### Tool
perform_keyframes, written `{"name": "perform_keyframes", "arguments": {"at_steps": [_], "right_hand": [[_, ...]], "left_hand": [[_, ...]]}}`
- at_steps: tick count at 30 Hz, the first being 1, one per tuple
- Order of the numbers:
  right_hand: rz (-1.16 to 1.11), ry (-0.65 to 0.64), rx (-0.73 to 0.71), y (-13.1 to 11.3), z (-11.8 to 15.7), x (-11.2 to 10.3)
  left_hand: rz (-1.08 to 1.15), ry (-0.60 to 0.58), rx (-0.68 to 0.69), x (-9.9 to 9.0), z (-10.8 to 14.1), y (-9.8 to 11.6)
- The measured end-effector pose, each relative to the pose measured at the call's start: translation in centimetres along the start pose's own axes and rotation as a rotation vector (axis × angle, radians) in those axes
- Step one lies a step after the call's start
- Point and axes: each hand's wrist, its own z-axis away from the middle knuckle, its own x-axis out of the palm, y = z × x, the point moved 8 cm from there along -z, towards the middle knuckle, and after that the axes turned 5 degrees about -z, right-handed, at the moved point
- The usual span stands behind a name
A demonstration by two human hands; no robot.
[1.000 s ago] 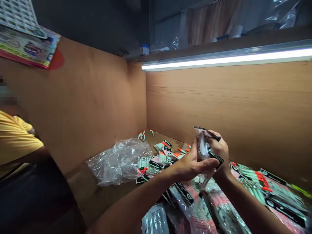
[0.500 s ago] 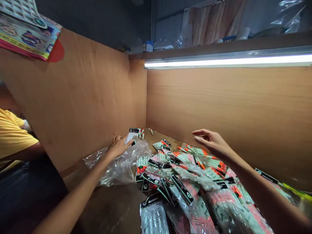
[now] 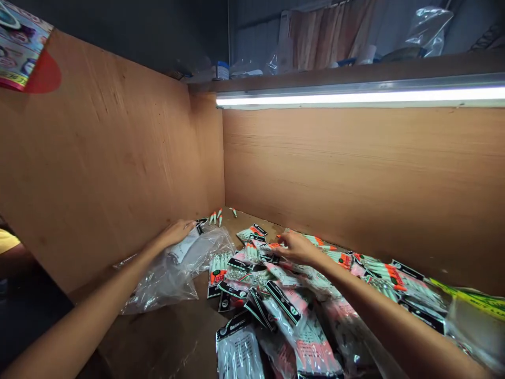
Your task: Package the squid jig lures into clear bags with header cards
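Note:
My left hand [image 3: 178, 232] is closed on a clear packet [image 3: 188, 243] with a black header, above a crumpled clear plastic bag [image 3: 165, 284] by the left panel. My right hand [image 3: 298, 246] reaches down onto the far side of a heap of packets [image 3: 284, 295]. Its fingers are bent together among pieces with orange ends; whatever lies between the fingertips is hidden. The heaped packets have black headers and hold pale green and orange slender pieces. Several loose pieces [image 3: 220, 213] of the same colours are near the back corner.
Wooden panels [image 3: 355, 173] close off the back and left of the table [image 3: 158, 342]. A lit tube lamp [image 3: 355, 100] runs under a shelf [image 3: 339, 73] holding assorted items. At right lies a yellow-edged plastic bag [image 3: 469, 297]. Another person's yellow sleeve [image 3: 8, 242] shows at far left.
My right hand has moved down and left from above the heap onto its packets. My left hand has drawn the packet back over the plastic bag. The view has turned right.

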Motion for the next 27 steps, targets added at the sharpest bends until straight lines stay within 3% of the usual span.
{"name": "perform_keyframes", "arguments": {"at_steps": [3, 6, 10, 12, 15, 20, 22, 24, 27], "right_hand": [[0.103, 0.012, 0.050, -1.3, -1.4, 1.2], [0.094, 0.024, 0.112, -1.1, -2.6, 1.2], [0.016, 0.116, 0.187, 1.1, -3.1, -2.2], [-0.066, 0.157, 0.175, 2.0, -2.9, -4.6], [-0.248, 0.168, 0.089, 2.0, -2.0, -7.2], [-0.901, 0.193, -0.114, 0.0, 1.7, -8.4], [-0.906, 0.308, -0.073, 0.6, 3.8, -8.7], [-0.791, 0.433, 0.000, 1.7, 6.1, -9.1], [-0.600, 0.497, 0.089, 3.1, 8.8, -9.1]], "left_hand": [[-0.076, -0.064, 0.066, -0.4, -1.4, 1.8], [-0.131, -0.045, 0.103, -0.9, -1.1, 4.5], [-0.028, -0.002, 0.171, -0.9, 1.8, 10.6], [0.197, -0.070, 0.139, 0.5, 3.6, 13.8], [0.612, -0.247, 0.069, 4.4, 5.9, 18.5], [1.052, -0.488, -0.002, 10.0, 8.0, 25.4], [1.122, -0.510, -0.060, 11.1, 8.1, 26.6], [1.149, -0.458, -0.121, 11.4, 7.9, 27.0], [1.171, -0.423, -0.131, 11.2, 7.7, 27.6]]}}
